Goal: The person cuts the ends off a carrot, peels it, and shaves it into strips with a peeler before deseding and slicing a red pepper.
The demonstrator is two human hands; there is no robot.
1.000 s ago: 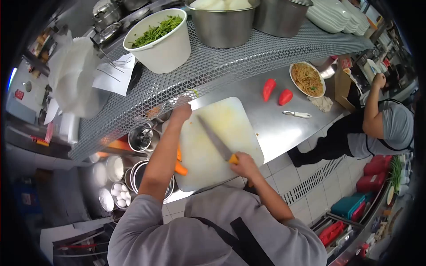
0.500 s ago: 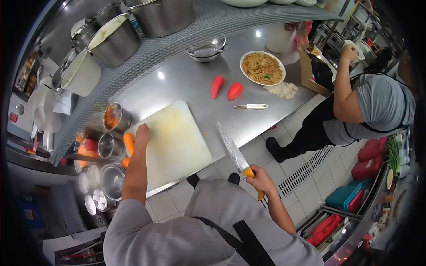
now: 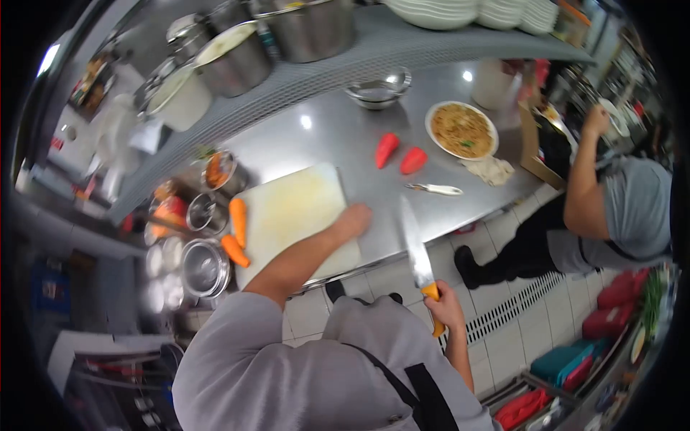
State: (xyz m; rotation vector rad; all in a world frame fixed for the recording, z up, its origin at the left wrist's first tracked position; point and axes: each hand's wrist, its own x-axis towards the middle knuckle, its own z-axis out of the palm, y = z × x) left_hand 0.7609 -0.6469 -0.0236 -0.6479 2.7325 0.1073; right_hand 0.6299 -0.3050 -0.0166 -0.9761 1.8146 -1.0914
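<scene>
My right hand (image 3: 445,307) grips the yellow handle of a large kitchen knife (image 3: 415,241), its blade pointing away from me past the counter's front edge. My left hand (image 3: 353,221) is over the right edge of the white cutting board (image 3: 298,201); motion blur smears its fingers and hides whether they hold anything. Two peeled carrots, an upper carrot (image 3: 238,221) and a lower carrot (image 3: 233,251), lie along the board's left side. Beyond the board are a red pepper (image 3: 387,150) and another red pepper (image 3: 413,161), with a white-handled peeler (image 3: 440,189) nearer me.
A plate of noodles (image 3: 460,131) and a crumpled cloth (image 3: 490,171) sit on the right of the counter. Metal bowls (image 3: 206,269) line the left end. Overhead, a shelf (image 3: 402,43) carries pots and plates. A co-worker (image 3: 618,208) stands at right.
My left hand has moved from the carrots across the board to its right edge. The knife stays in my right hand. The whole view has shifted, and the carrots now show fully.
</scene>
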